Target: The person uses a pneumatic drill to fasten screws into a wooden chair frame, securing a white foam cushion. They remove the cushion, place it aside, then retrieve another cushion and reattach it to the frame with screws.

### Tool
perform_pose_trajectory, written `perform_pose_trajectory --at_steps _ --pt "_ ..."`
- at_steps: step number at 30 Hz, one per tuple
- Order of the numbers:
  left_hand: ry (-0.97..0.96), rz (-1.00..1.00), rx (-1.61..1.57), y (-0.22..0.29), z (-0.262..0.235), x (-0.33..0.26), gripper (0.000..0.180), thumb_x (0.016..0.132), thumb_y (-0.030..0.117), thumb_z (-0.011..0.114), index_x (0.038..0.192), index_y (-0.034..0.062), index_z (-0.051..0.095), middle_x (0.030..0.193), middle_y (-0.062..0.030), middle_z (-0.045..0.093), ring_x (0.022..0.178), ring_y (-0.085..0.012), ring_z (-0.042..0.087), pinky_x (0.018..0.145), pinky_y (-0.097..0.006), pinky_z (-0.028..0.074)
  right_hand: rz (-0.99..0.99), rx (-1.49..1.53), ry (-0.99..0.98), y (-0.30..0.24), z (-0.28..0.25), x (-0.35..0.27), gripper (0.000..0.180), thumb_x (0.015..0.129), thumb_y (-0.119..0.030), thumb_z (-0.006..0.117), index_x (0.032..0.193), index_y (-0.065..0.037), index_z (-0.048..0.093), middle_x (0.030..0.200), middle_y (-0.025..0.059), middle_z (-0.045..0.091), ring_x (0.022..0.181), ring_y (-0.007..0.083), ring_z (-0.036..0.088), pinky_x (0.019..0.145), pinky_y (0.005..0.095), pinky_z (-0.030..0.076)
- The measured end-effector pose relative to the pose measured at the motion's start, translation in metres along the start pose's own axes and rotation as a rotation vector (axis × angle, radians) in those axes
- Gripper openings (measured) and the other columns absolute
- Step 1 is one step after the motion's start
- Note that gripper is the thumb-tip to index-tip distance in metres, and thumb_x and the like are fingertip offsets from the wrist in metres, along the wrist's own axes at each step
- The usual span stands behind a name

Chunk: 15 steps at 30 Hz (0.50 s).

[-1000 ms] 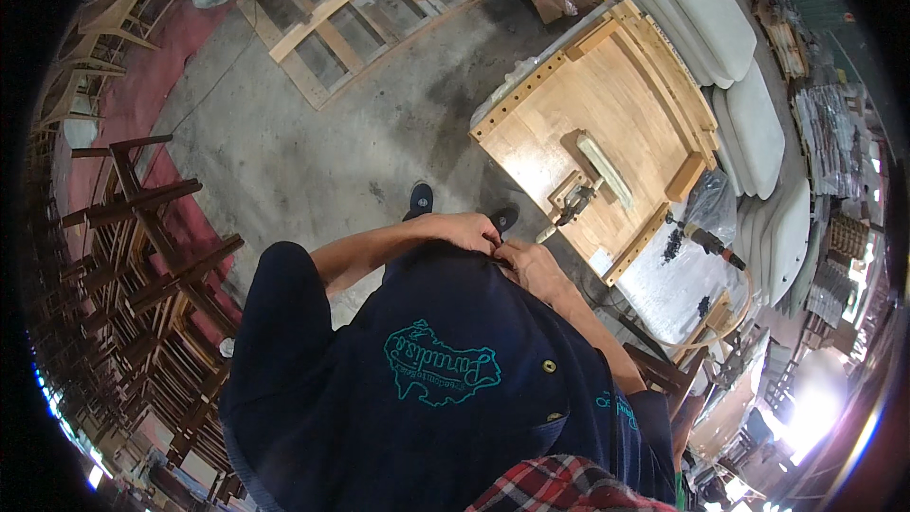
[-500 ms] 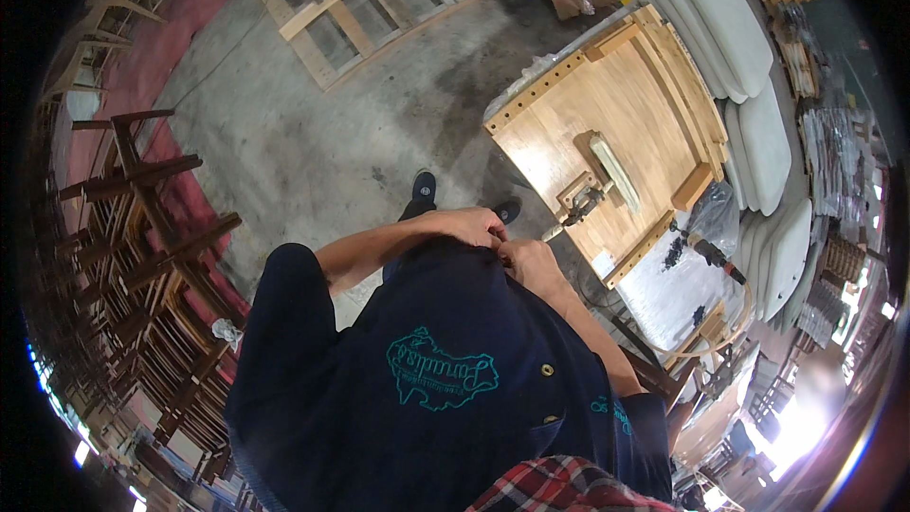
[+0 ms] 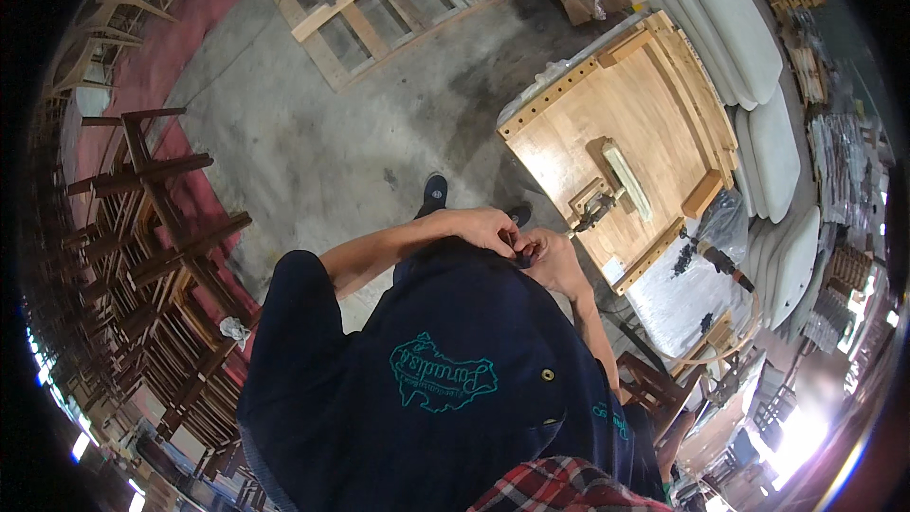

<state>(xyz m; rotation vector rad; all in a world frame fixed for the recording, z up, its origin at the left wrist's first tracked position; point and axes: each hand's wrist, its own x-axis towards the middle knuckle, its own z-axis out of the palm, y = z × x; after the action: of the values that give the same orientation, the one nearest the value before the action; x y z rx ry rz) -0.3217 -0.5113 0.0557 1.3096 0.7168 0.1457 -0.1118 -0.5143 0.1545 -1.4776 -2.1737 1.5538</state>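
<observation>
At my waist, just in front of the dark navy apron (image 3: pixel 436 332), my hands meet. My left hand (image 3: pixel 487 228) is closed, its fingertips pinched together close to the right ones. My right hand (image 3: pixel 552 258) is also closed, with fingers curled inward. Between the fingertips a small dark patch shows, too small to name; it could be part of the apron. To the right of my hands is a light wooden jig board (image 3: pixel 621 152) bearing a metal toggle clamp (image 3: pixel 594 210) and a pale padded bar (image 3: pixel 627 180).
A power driver (image 3: pixel 725 265) with a hose lies on the plastic-covered surface (image 3: pixel 664 299) near small dark pieces (image 3: pixel 682 258). Pale cushioned panels (image 3: pixel 730 28) stack at far right. Dark wooden chair frames (image 3: pixel 156 199) crowd the left. A wooden pallet (image 3: pixel 379 24) lies ahead on concrete.
My hands have drawn slightly apart and turned, showing the right fingers and a dark patch between them. The whole view has shifted a little to the right.
</observation>
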Motion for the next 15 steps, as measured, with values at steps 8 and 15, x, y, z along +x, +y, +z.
perform_pose_trajectory --at_steps 8,15 --pt "0.015 0.103 0.243 0.009 -0.004 -0.014 0.054 0.082 0.039 0.075 0.122 0.0026 0.071 0.111 -0.0183 0.075 0.102 -0.0283 0.072 0.089 -0.038 0.056 0.116 -0.042 0.142 0.022 -0.053 0.005 0.035 0.074 -0.020 0.088 0.099 -0.001 0.073 0.084 0.0067 0.069 0.075 0.0145 0.064 0.070 0.0297 0.054" --pt "0.002 0.153 0.287 0.063 -0.031 -0.061 0.032 0.085 0.025 0.081 0.109 0.0047 0.076 0.104 -0.0106 0.076 0.088 -0.0219 0.069 0.082 -0.034 0.055 0.282 0.249 0.170 0.027 -0.002 -0.033 0.039 0.077 -0.028 0.088 0.104 -0.002 0.074 0.087 0.0073 0.071 0.079 0.0158 0.066 0.073 0.0305 0.055"
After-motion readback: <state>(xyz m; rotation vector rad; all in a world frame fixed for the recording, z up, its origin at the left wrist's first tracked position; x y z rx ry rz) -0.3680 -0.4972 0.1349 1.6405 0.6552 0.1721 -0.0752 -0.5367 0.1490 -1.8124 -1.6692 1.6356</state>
